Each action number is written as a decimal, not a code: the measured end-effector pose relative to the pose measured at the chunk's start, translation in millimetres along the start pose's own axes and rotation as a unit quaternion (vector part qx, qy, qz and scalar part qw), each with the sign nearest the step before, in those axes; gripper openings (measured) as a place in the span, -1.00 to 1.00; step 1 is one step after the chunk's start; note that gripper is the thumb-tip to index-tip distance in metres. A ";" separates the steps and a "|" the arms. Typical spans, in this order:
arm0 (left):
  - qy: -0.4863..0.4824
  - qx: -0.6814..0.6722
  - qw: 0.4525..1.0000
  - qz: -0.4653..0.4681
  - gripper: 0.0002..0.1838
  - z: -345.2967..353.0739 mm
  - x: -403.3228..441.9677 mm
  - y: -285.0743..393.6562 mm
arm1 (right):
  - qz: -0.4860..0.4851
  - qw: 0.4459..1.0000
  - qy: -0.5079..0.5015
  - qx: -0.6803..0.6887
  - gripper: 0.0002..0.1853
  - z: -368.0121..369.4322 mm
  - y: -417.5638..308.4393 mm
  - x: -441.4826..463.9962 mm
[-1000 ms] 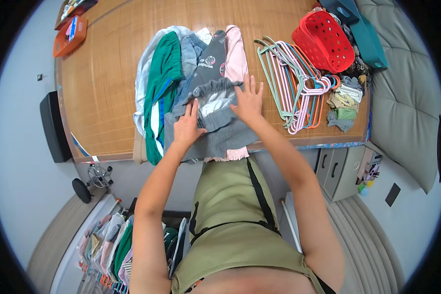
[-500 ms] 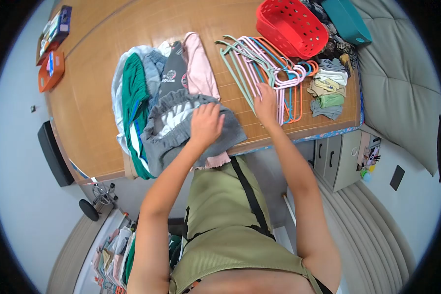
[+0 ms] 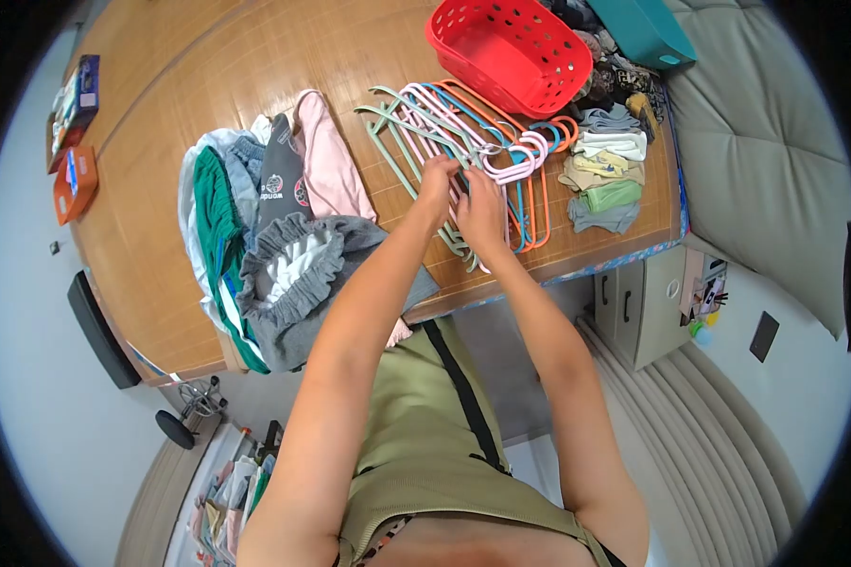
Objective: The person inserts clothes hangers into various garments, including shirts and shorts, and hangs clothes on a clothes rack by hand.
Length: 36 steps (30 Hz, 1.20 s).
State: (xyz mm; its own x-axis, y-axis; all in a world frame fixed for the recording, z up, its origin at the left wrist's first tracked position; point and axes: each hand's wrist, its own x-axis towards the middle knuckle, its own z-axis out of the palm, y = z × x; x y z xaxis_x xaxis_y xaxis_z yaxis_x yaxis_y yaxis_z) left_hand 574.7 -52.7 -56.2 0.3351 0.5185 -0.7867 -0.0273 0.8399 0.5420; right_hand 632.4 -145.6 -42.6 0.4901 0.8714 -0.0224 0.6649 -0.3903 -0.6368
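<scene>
My left hand [image 3: 437, 187] and my right hand [image 3: 482, 210] are close together over a row of plastic clothes hangers. The fingers of both are closed on the hangers at the near side of the row. Pale green hangers [image 3: 394, 159] lie leftmost, then pink hangers [image 3: 520, 168], blue and orange hangers [image 3: 545, 213]. My hands hide part of the bars. Left of them lies a grey garment with a gathered elastic waist [image 3: 336, 307], partly behind my left forearm. Beyond it are a pink garment [image 3: 336, 175], a dark grey printed one [image 3: 276, 175] and a green one [image 3: 216, 203].
A red basket [image 3: 437, 40] stands behind the hangers, with a teal bin [image 3: 645, 36] farther right. Folded clothes [image 3: 607, 170] are stacked near the table's right edge. An orange tray [image 3: 78, 194] and a box [image 3: 80, 94] sit far left. A padded grey backrest [image 3: 766, 123] borders the right side.
My left hand has left the grey garment and moved right to the hangers. My right hand has shifted along the hangers toward it. The view has turned slightly, moving the table's contents left.
</scene>
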 end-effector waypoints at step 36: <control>0.354 0.411 0.712 0.445 -0.81 -292.8 -277.7 66.5 | -0.295 0.913 -0.217 0.182 -0.89 86.1 -274.6 -55.0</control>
State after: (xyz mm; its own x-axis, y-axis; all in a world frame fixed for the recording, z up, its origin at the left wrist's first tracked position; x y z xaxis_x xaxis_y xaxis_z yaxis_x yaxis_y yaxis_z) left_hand 204.1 -93.9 111.8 -0.0365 0.9824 0.1832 0.7261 -0.0998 0.6803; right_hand 374.3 -60.7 67.2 -0.2147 0.9643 0.1551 0.4716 0.2414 -0.8481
